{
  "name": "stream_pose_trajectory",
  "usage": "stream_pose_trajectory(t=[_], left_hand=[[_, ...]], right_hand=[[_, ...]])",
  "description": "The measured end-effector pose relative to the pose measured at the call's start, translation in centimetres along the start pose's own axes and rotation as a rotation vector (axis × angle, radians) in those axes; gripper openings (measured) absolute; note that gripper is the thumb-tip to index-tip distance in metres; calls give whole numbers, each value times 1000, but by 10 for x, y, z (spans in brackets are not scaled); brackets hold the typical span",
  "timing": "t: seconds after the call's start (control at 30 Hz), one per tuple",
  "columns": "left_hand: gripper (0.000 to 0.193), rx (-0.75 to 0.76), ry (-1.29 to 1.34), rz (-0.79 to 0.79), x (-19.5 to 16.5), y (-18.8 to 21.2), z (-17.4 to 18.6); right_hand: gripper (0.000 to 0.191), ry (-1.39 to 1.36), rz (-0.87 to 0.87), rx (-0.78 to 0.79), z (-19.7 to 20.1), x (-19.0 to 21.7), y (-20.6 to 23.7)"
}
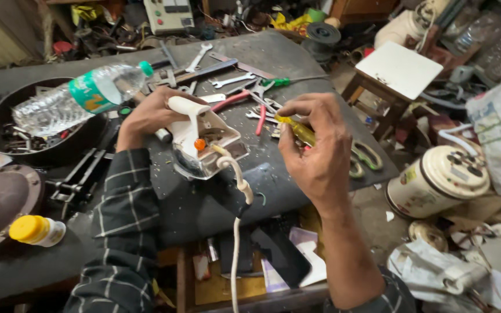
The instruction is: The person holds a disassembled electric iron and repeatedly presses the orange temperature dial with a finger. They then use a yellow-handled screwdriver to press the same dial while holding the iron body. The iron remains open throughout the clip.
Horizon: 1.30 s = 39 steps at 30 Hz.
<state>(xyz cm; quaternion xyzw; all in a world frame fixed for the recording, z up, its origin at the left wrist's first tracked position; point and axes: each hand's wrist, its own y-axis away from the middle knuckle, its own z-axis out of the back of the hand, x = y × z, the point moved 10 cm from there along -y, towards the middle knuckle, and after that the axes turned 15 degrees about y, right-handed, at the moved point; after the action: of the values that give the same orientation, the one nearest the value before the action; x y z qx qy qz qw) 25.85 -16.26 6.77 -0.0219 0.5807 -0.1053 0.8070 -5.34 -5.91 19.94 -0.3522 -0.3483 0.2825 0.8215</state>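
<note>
Cord (236,232): hangs off the table (297,64) edge toward you; keep it slack.
Iron (201,139): mid-table, your left hand (149,116) clamps its handle (hold firm).
Screwdriver (297,130): pinched in your right hand (314,148); seat the tip squarely before turning.

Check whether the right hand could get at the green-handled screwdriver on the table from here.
Probably yes: the right hand already holds a yellow-handled screwdriver, but the green-handled screwdriver lies just beyond it, uncovered.
</note>
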Motion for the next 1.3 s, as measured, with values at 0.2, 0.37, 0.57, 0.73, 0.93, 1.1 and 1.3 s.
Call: stream_pose_trajectory(t=[0.2, 0.37, 0.57, 0.73, 0.93, 1.1, 1.3], left_hand=[[43, 64, 31, -85, -3, -1, 5], [41, 85, 53, -104, 8, -3, 14], [37, 49, 97, -94, 26, -7, 26], [33, 13, 140, -90, 34, -9, 33], [34, 26, 144, -83, 34, -10, 34], [36, 35, 157, -86, 32, -11, 34], [35, 43, 185, -78, 34, -11, 33]], right_hand=[[32, -222, 158, -51, -19, 33, -16], [38, -360, 300, -63, -36, 57, -13], [40, -323, 359, -67, -52, 76, -12], [45, -264, 367, -58, -62, 84, -14], [45, -133, 363, -123, -68, 90, -17], [45, -124, 355, -141, -75, 91, -22], [41, -114, 343, -145, -77, 91, -26]])
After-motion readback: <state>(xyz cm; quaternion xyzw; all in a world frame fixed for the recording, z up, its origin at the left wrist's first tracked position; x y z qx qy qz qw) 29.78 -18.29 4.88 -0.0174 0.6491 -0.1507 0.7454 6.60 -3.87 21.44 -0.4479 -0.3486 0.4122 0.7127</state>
